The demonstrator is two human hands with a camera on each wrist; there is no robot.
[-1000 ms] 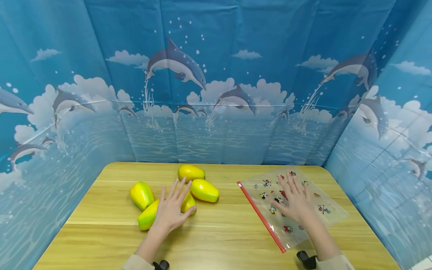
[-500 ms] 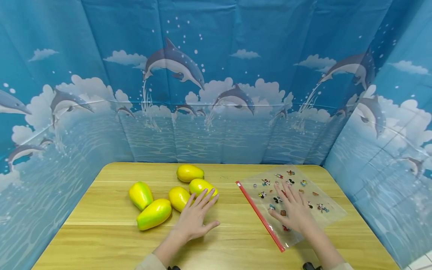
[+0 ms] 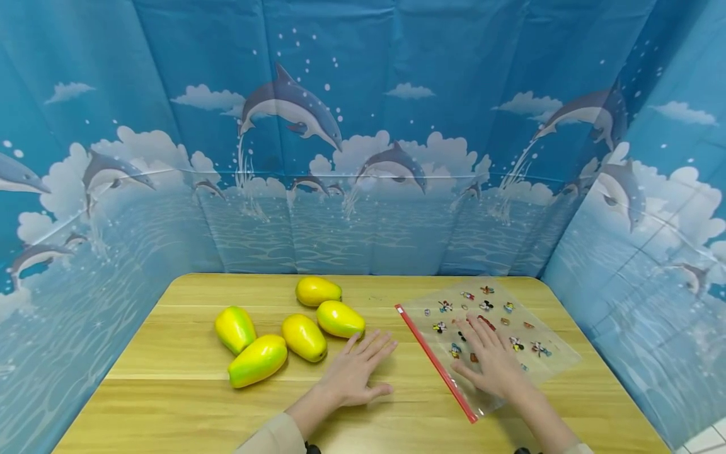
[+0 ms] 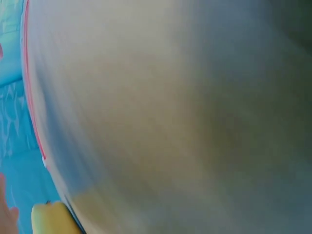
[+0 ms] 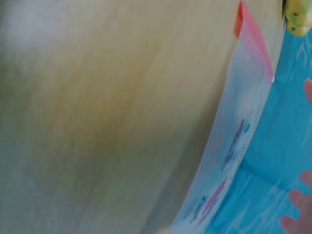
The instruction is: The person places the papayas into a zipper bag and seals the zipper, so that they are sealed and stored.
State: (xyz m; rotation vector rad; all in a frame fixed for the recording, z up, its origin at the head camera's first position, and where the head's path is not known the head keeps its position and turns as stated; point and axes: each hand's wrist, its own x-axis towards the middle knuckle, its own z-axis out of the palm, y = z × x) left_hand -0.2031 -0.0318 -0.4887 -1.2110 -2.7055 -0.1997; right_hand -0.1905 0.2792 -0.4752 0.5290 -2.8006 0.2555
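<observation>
Several glossy yellow-green fruits, mango- or papaya-like, lie on the left half of the table; the rightmost fruit point(image 3: 340, 320) is nearest my left hand. My left hand point(image 3: 356, 373) has its fingers extended and holds nothing; whether it touches the table cannot be told. A clear zip bag point(image 3: 544, 367) printed with small cartoon figures lies flat on the right, its red zip strip point(image 3: 435, 362) facing left. Over the bag's lower part is my right hand point(image 3: 495, 364), fingers extended and holding nothing. Whether it touches the bag is unclear. Fingertips point(image 5: 298, 200) show in the right wrist view.
The wooden table point(image 3: 170, 410) has rounded far corners. A blue dolphin-print curtain point(image 3: 363, 233) hangs behind it and along both sides. Blurred tabletop fills much of both wrist views.
My left hand has moved right and toward me from above the fruits, uncovering them. My right hand has drawn slightly back toward me over the bag. Fruits and bag stay in place.
</observation>
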